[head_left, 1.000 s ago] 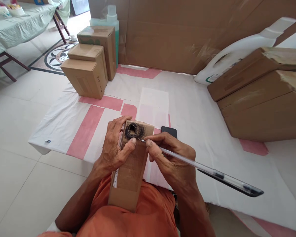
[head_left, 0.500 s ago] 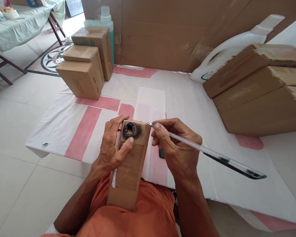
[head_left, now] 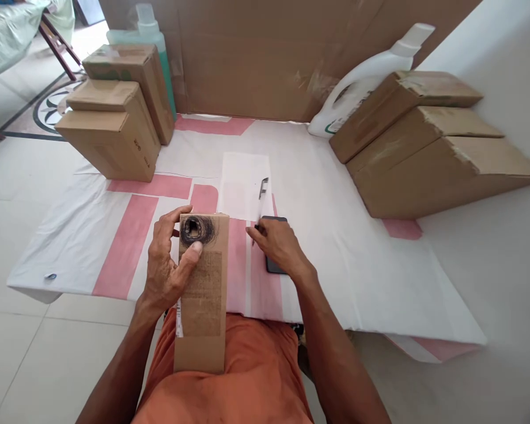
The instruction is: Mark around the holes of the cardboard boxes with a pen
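Currently your left hand (head_left: 168,268) is clamped on the long cardboard box (head_left: 202,294), thumb pressed on its top face just below the black-scribbled hole (head_left: 195,229). The box rests on your lap (head_left: 242,377), its far end reaching over the near edge of the white and pink sheet (head_left: 335,235).

Your right hand (head_left: 276,247) lies fingers down on the sheet at 3 o'clock from the box, covering part of a dark phone (head_left: 276,265). Whether the fingers grip anything cannot be told. A pen (head_left: 262,189) lies on the sheet at 12 o'clock from that hand, its near end at or under the fingertips, its far end across a white paper (head_left: 242,182).

Surroundings: at 10 o'clock, three closed cardboard boxes (head_left: 110,126) stand together, with a green bottle (head_left: 152,35) behind them. At 2 o'clock, three flat cartons (head_left: 428,147) lean in a row, a white jug (head_left: 366,76) lying behind them. A cardboard panel (head_left: 265,59) closes the far side at 12 o'clock.

Nothing stands between your hands. The hole's interior is dark; no contents can be made out.
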Demonstrator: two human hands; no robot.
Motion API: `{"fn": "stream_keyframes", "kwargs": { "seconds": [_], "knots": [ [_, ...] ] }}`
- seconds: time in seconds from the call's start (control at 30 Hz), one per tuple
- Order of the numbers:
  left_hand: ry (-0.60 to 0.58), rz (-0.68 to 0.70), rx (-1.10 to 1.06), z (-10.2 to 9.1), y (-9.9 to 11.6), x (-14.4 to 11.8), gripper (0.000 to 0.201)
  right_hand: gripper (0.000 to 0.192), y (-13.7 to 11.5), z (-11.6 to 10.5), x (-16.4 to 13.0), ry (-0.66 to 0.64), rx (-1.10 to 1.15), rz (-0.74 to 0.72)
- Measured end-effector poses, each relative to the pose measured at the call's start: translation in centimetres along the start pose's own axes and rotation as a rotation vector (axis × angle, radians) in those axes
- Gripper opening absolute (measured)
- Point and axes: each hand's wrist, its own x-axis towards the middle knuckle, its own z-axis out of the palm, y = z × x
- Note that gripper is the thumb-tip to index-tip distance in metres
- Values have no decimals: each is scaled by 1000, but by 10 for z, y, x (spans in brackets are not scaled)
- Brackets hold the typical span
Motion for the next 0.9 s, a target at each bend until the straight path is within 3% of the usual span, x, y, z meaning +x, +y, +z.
{"fn": "stream_keyframes", "kwargs": {
  "seconds": [0.23, 0.63, 0.9],
  "knots": [
    [-1, 11, 7, 2, 2, 1, 54, 34, 5, 23, -3, -119, -158, 140],
    [9, 16, 13, 4, 3, 0, 53, 43, 28, 28, -17, -50, -231, 267],
    [9, -22, -14, 4, 2, 1, 54, 28, 60, 28, -27, 15, -179, 165]
  ]
}}
